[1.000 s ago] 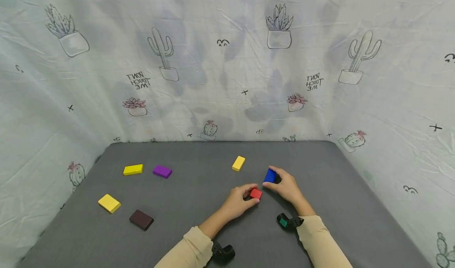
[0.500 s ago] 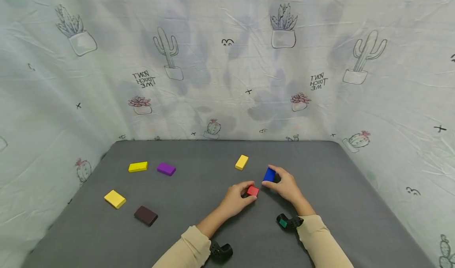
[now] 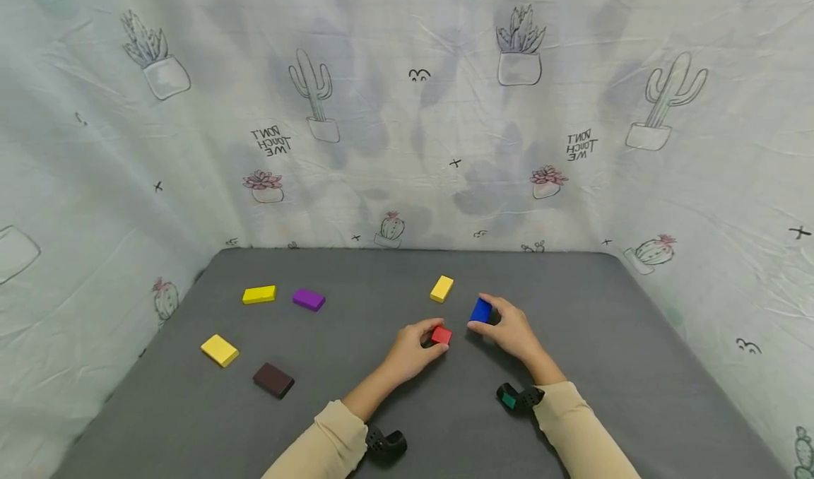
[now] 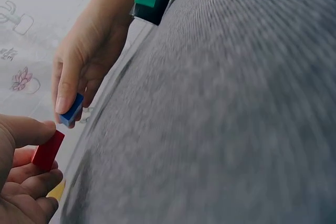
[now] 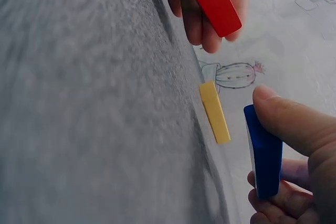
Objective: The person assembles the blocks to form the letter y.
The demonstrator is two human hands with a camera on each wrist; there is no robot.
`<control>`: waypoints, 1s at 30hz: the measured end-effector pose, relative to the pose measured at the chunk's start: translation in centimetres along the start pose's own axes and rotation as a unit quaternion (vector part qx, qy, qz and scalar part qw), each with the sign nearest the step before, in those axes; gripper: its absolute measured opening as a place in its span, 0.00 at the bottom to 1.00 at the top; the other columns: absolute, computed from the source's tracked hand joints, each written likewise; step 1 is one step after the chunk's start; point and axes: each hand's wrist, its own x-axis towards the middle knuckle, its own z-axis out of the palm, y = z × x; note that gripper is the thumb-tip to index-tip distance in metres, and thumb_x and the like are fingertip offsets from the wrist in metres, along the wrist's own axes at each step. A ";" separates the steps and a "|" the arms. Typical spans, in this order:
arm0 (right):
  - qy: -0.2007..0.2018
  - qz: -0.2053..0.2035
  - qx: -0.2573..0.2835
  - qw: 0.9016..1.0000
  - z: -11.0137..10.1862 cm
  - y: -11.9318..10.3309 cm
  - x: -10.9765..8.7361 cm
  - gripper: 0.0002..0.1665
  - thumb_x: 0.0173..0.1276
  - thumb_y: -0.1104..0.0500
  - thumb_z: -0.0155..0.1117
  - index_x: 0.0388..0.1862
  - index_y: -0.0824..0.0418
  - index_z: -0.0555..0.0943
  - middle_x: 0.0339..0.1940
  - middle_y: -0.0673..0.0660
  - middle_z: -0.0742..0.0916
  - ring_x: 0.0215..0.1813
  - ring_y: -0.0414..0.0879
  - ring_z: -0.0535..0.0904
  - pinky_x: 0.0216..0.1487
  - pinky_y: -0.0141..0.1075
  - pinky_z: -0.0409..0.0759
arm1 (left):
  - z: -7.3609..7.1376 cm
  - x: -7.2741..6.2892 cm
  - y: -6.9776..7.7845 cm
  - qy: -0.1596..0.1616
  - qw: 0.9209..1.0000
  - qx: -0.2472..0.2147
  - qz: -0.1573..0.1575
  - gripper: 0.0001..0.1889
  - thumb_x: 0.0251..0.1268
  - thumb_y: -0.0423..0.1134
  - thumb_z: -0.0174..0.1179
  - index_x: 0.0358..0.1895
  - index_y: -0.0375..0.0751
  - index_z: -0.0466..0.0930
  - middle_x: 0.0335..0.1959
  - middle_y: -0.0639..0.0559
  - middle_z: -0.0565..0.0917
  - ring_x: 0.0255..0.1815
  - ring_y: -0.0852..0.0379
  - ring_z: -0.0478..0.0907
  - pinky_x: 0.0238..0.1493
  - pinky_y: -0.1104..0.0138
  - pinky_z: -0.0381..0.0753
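In the middle of the head view, my left hand pinches a small red block between thumb and fingers. To its right, my right hand grips a blue rectangular block by its ends, thumb on the near one. A gap separates the two blocks. The left wrist view shows the red block held upright below the blue block. Seen from the right wrist, the blue block stands on end between thumb and fingertips. A yellow block lies just beyond both hands.
On the left of the grey tabletop lie a bright yellow block, a purple block, another yellow block and a dark brown block. A cactus-print curtain encloses the back and sides.
The left hand has drawn left with the red block, widening the gap to the blue one. The right hand, still gripping blue, has shifted slightly left over the table. The head view has turned left.
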 end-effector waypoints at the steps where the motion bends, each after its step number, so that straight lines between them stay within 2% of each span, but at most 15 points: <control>1: 0.000 0.000 -0.002 1.000 0.1 -0.1 0.1 0.44 0.58 0.42 0.69 0.69 0.60 0.67 0.67 0.67 0.72 0.58 0.59 0.74 0.49 0.50 0.78 | -0.2 0.0 -0.1 0.002 1.000 0.001 0.001 0.26 0.61 0.36 0.64 0.61 0.30 0.72 0.58 0.39 0.78 0.58 0.48 0.77 0.56 0.58 0.78; 4: -0.002 -0.006 -0.004 1.000 0.5 -0.4 0.5 0.45 0.58 0.41 0.69 0.69 0.60 0.67 0.67 0.67 0.72 0.58 0.59 0.74 0.48 0.50 0.79 | -0.7 -0.1 -0.3 0.007 1.000 0.006 0.002 0.26 0.61 0.37 0.64 0.61 0.30 0.72 0.57 0.39 0.79 0.57 0.48 0.78 0.55 0.57 0.78; 8: -0.004 -0.018 -0.002 1.000 1.3 -0.8 0.9 0.44 0.58 0.42 0.69 0.69 0.61 0.67 0.67 0.67 0.72 0.65 0.62 0.70 0.58 0.55 0.74 | -1.3 -0.3 -0.5 0.010 1.000 0.014 0.002 0.26 0.61 0.37 0.64 0.61 0.31 0.72 0.57 0.39 0.79 0.56 0.48 0.79 0.54 0.57 0.79; 10: -0.004 -0.020 0.002 1.000 1.7 -1.1 1.2 0.44 0.58 0.42 0.69 0.69 0.61 0.68 0.67 0.67 0.72 0.67 0.63 0.68 0.59 0.56 0.73 | -1.5 -0.4 -0.6 0.013 1.000 0.015 0.000 0.26 0.62 0.37 0.63 0.61 0.31 0.72 0.57 0.39 0.79 0.56 0.48 0.79 0.55 0.57 0.79; 22: -0.007 -0.022 0.013 1.000 3.7 -2.9 2.5 0.44 0.58 0.43 0.69 0.69 0.60 0.67 0.67 0.66 0.73 0.66 0.62 0.70 0.60 0.56 0.73 | -2.4 -1.1 -1.4 0.026 0.998 0.050 -0.006 0.26 0.63 0.40 0.63 0.62 0.32 0.72 0.58 0.40 0.79 0.57 0.48 0.78 0.56 0.55 0.77; 30: 0.004 -0.035 0.018 0.999 5.4 -3.8 2.8 0.44 0.58 0.43 0.70 0.69 0.61 0.68 0.66 0.65 0.74 0.64 0.61 0.71 0.58 0.55 0.75 | -2.8 -1.7 -1.7 0.022 0.997 0.080 -0.005 0.26 0.62 0.39 0.63 0.63 0.33 0.72 0.59 0.41 0.78 0.61 0.47 0.75 0.59 0.54 0.76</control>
